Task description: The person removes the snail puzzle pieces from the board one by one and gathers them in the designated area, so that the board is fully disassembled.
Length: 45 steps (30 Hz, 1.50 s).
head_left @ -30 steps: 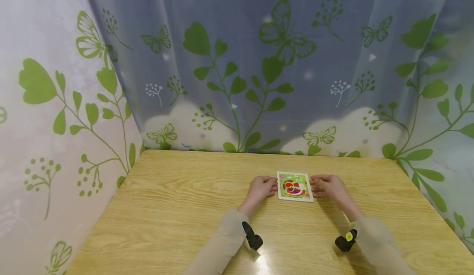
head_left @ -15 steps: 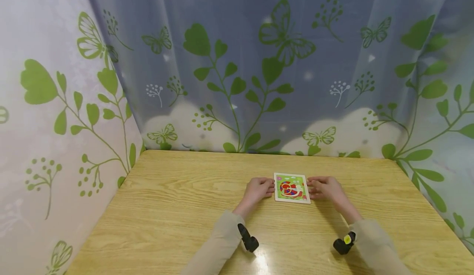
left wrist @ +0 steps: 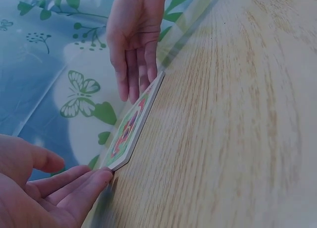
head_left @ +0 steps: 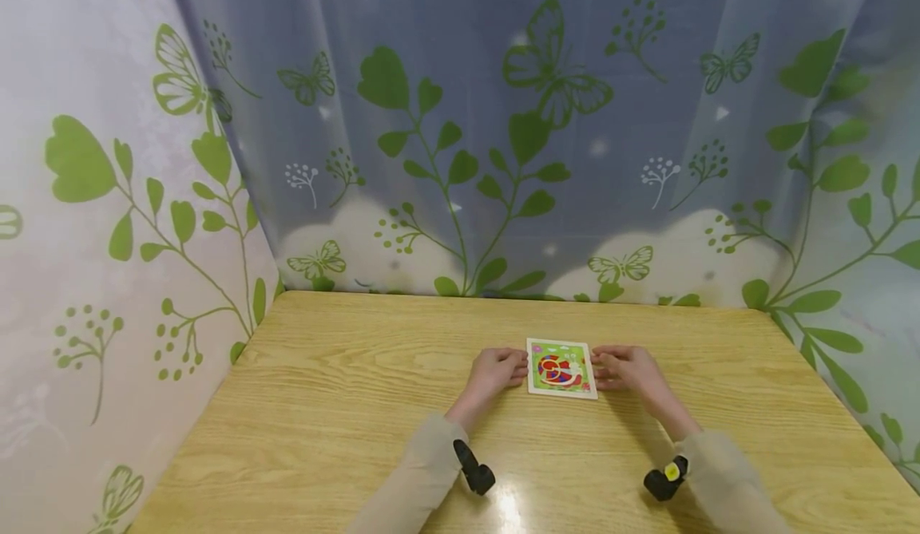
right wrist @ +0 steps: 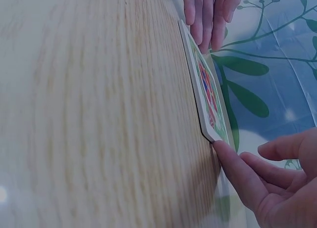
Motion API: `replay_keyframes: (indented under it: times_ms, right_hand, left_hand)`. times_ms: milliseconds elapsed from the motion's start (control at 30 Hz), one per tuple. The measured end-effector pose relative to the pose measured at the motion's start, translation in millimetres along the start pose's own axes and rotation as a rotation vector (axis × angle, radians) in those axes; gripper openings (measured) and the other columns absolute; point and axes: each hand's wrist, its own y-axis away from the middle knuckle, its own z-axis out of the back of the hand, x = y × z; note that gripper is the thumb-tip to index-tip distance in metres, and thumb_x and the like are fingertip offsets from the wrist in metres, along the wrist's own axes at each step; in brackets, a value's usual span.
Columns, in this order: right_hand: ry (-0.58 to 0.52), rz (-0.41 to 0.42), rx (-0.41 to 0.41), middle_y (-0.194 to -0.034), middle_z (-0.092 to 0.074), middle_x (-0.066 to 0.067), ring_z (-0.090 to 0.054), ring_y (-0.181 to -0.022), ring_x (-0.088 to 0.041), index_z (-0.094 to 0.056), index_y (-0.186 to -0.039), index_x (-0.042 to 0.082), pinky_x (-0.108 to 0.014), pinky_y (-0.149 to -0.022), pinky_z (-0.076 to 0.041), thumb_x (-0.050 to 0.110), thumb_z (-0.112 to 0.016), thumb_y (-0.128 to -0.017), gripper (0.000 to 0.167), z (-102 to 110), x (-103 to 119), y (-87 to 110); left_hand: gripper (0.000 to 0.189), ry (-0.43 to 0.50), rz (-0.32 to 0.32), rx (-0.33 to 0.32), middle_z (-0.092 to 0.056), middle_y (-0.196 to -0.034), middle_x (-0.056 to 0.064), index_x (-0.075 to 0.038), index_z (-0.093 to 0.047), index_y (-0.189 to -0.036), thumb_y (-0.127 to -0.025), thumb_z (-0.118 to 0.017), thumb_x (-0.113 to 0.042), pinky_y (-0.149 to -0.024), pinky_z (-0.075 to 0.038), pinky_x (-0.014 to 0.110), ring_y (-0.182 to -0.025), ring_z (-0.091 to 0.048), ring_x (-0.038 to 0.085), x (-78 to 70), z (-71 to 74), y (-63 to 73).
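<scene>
A flat square picture board (head_left: 562,369) lies on the wooden table, with a pale rim and a red and blue snail on green. At its left edge, my left hand (head_left: 492,374) touches it with outstretched fingertips. My right hand (head_left: 628,370) has its fingers reaching to the opposite edge. The left wrist view shows the left fingers (left wrist: 81,188) fairly straight against the near corner of the board (left wrist: 130,129), thumb apart from it. In the right wrist view a right fingertip (right wrist: 220,147) meets the board's corner, and that thumb stays off the board too.
The wooden table (head_left: 345,406) reaches back to a hanging curtain (head_left: 460,159) printed with leaves and butterflies. More of this patterned cloth (head_left: 136,223) borders the left side. Each sleeve carries a black wrist camera, left camera (head_left: 476,472) and right camera (head_left: 664,482).
The board has slid a little to the left and slightly nearer to me. Both hands have moved along with it, fingertips staying at its two sides.
</scene>
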Motion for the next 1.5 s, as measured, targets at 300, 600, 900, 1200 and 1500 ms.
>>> replay_keyframes:
  times_ms: [300,600,900,1200,1500]
  right_hand:
    - [0.007,0.004,-0.003,-0.128,-0.060,-0.035,-0.072,-0.090,-0.017,-0.045,-0.137,-0.022,-0.033,-0.077,-0.063,0.007,-0.046,-0.107,0.042,-8,1,3.4]
    - [0.004,-0.003,0.000,-0.126,-0.063,-0.034,-0.072,-0.090,-0.018,-0.046,-0.137,-0.021,-0.034,-0.076,-0.063,0.009,-0.047,-0.107,0.043,-13,2,5.9]
    - [-0.006,0.003,0.011,-0.125,-0.064,-0.032,-0.071,-0.087,-0.015,-0.047,-0.137,-0.021,-0.032,-0.074,-0.063,0.009,-0.048,-0.107,0.042,-19,0,5.7]
    - [-0.001,0.012,0.024,-0.126,-0.063,-0.033,-0.071,-0.090,-0.018,-0.047,-0.137,-0.020,-0.033,-0.074,-0.063,0.009,-0.048,-0.106,0.042,-24,2,9.3]
    - [0.011,0.015,0.024,-0.128,-0.062,-0.033,-0.071,-0.092,-0.019,-0.047,-0.138,-0.020,-0.033,-0.075,-0.063,0.009,-0.047,-0.107,0.043,-30,3,13.0]
  left_hand:
    - [0.032,0.009,-0.006,-0.002,-0.074,-0.110,0.020,0.008,-0.068,-0.121,-0.105,-0.052,-0.013,-0.083,-0.061,0.031,-0.104,-0.072,0.027,1.2,6.5,8.0]
    - [0.032,0.022,-0.008,0.003,-0.073,-0.113,0.021,0.009,-0.067,-0.124,-0.105,-0.052,-0.013,-0.084,-0.061,0.032,-0.106,-0.072,0.028,1.9,11.7,14.1]
    - [0.033,0.012,-0.027,0.012,-0.072,-0.113,0.023,0.012,-0.066,-0.124,-0.105,-0.051,-0.012,-0.083,-0.061,0.032,-0.107,-0.072,0.030,4.2,18.2,20.3]
    - [0.032,0.033,-0.032,0.016,-0.072,-0.113,0.023,0.011,-0.066,-0.123,-0.105,-0.051,-0.012,-0.082,-0.062,0.031,-0.106,-0.072,0.030,9.3,24.6,23.8]
    - [0.033,0.053,-0.007,0.017,-0.072,-0.115,0.023,0.011,-0.065,-0.124,-0.106,-0.051,-0.012,-0.084,-0.061,0.031,-0.108,-0.071,0.028,9.3,29.2,29.2]
